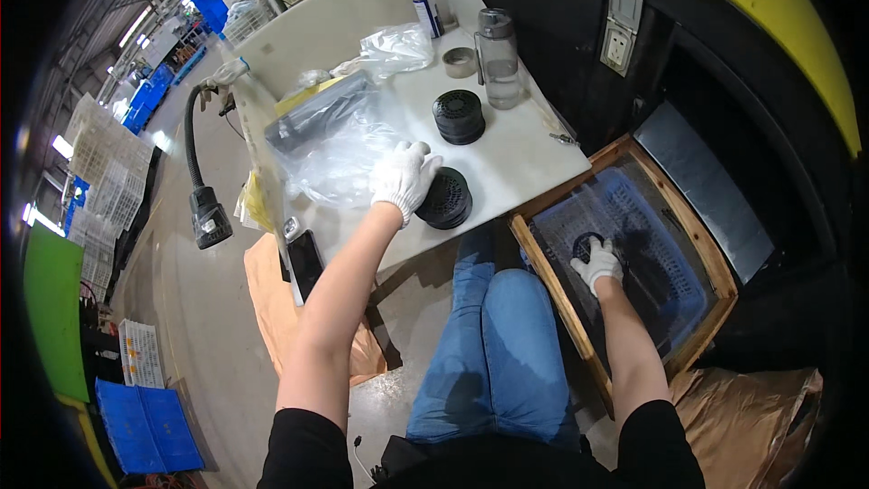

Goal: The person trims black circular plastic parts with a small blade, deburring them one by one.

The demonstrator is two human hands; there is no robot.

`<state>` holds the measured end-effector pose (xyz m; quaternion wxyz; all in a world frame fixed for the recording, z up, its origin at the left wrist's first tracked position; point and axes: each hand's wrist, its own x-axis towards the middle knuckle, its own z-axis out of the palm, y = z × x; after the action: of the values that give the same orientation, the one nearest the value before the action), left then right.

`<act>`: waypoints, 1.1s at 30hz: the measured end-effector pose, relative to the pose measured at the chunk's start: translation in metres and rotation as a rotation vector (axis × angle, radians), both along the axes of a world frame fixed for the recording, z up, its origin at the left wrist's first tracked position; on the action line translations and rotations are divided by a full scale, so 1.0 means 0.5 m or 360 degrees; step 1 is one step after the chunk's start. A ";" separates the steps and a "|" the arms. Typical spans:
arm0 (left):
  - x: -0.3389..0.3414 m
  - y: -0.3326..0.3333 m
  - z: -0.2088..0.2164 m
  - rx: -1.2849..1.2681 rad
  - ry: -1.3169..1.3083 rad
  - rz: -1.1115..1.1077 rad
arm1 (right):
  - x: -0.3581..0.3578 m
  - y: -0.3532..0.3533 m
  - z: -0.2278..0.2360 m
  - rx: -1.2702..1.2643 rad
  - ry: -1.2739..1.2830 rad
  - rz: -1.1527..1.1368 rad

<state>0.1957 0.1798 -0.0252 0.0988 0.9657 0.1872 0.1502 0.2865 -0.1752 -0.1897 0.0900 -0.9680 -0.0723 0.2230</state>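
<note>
Two white gloves, set on two jobs. Our left hand (406, 175) rests by the rim of the near stack (444, 197) of black vented discs, fingers loosely bent; whether they grip or merely steady it, we cannot tell. Our right hand (598, 264) is down in the blue basket (674, 285), fingers spread over a dark round piece (587, 245); we cannot see whether they have closed on it. We judge the step in hand to be fetching a piece with the right while the left minds the stack. The next move, by our reading, calls for a firm hold on the rim, a lift clear of the wooden frame (534, 263) round the basket, and a level carry to the table (529, 163). Snagging the basket's edge or nudging the stack would be the risk. Farther out, we note a far stack (459, 118) behind the near one, then a tape roll (460, 62) and a bottle (500, 63). Clear bags (339, 158) lie left of the stacks; a phone (306, 256) sits at the table's left corner.
</note>
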 end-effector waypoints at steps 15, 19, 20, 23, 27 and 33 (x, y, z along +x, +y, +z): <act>0.016 -0.055 0.050 -0.0065 0.0864 -0.0568 | -0.131 -0.114 0.005 0.0264 -0.0098 0.0607; -0.063 -0.108 0.056 0.0067 0.0307 -0.0650 | -0.137 -0.109 0.021 0.0328 -0.0299 0.0526; -0.099 -0.130 0.068 0.0064 0.0321 -0.0668 | -0.133 -0.104 0.048 0.0403 -0.0358 0.0472; -0.197 -0.189 0.091 -0.0215 -0.0150 -0.0938 | -0.116 -0.107 0.097 0.0898 -0.0550 -0.0032; -0.303 -0.251 0.024 -0.1632 -0.0169 -0.0536 | -0.193 -0.085 0.233 0.2051 0.0163 -0.0782; -0.362 -0.318 0.017 -0.2406 -0.0273 -0.0159 | -0.320 -0.034 0.329 0.2410 0.0320 -0.0638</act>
<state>0.0148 0.0206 -0.0168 0.7541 0.6276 0.1868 0.0510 0.1264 -0.1921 -0.0250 0.7691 -0.6131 -0.0201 0.1792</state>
